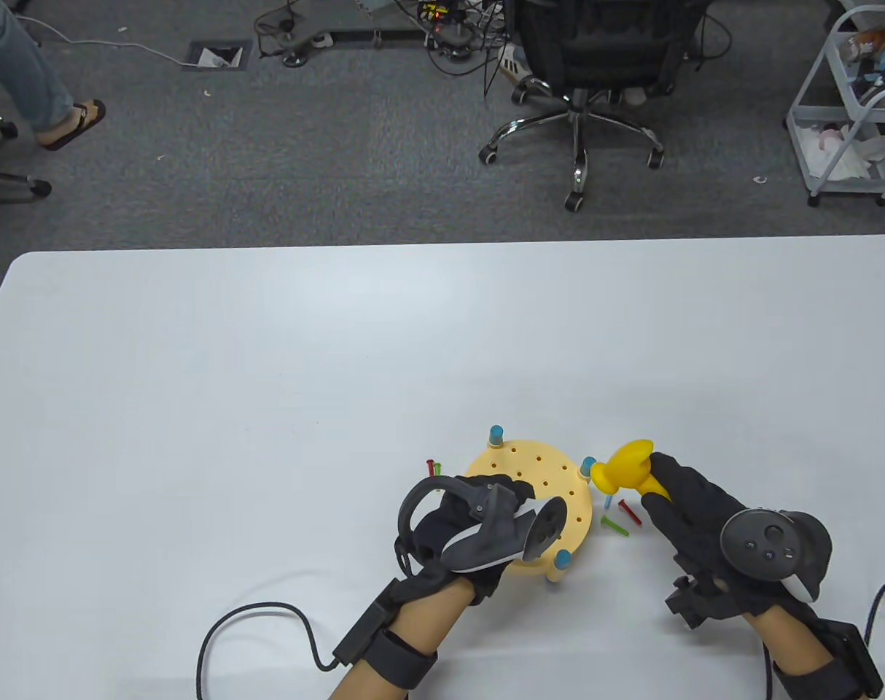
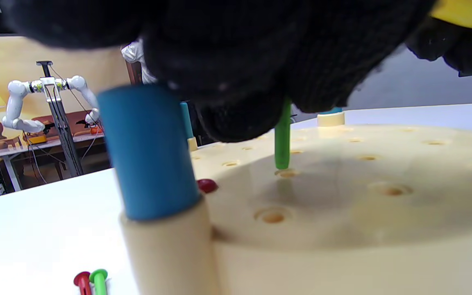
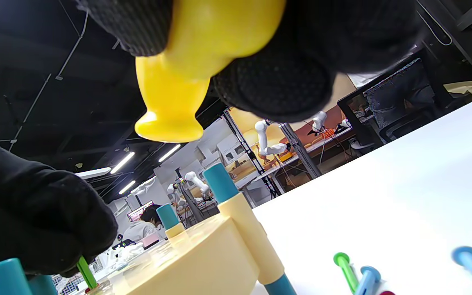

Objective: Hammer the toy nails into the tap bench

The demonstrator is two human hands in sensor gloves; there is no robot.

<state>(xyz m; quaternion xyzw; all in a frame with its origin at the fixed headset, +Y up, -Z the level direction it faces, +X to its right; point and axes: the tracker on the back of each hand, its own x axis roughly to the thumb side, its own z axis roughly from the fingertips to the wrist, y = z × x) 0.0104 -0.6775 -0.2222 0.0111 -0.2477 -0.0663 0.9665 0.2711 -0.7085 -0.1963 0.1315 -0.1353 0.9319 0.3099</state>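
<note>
A round cream tap bench with several holes and blue-tipped legs stands near the table's front. My left hand lies over its near left part and pinches a green nail upright, its tip in a hole of the bench. The nail also shows in the right wrist view. My right hand grips the handle of a yellow toy hammer, its head raised just right of the bench. The hammer head hangs above the bench.
Loose nails lie on the table: red and green left of the bench, and blue, red and green ones between the bench and my right hand. An office chair and a cart stand beyond the table's far edge.
</note>
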